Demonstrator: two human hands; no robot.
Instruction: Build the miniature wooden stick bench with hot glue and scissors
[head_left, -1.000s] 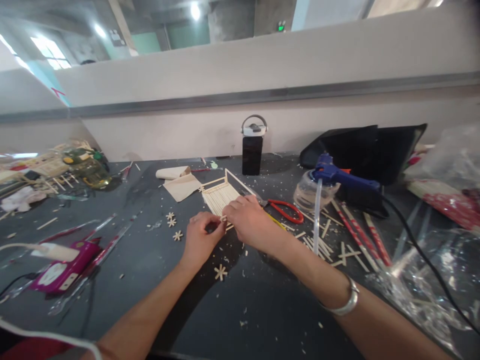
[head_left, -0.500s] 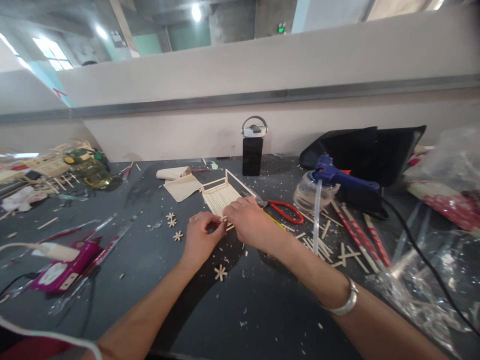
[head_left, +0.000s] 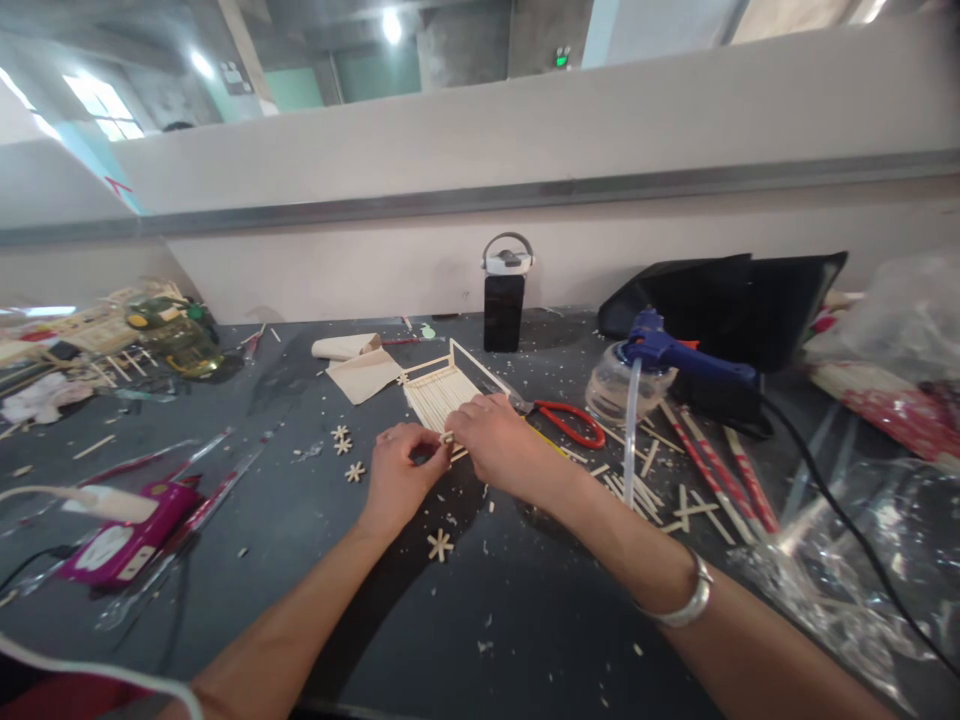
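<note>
A small model made of thin wooden sticks (head_left: 435, 396), with a slatted panel and an upright frame, lies on the dark table. At its near corner my left hand (head_left: 403, 465) pinches a small star-shaped piece of sticks (head_left: 448, 437). My right hand (head_left: 491, 435) is closed at the same piece and rests over the model's right side; its fingertips are partly hidden. Several more stick stars (head_left: 354, 471) lie left of my left hand, and a larger one (head_left: 440, 545) lies in front of it.
Red-handled pliers (head_left: 570, 424) and loose cut sticks (head_left: 637, 495) lie to the right. A blue glue gun (head_left: 660, 350) rests on a clear plastic container (head_left: 626, 390). Behind stands a black bottle (head_left: 503, 312). Sandpaper-like sheets (head_left: 364, 373) and a purple power strip (head_left: 131, 530) are on the left.
</note>
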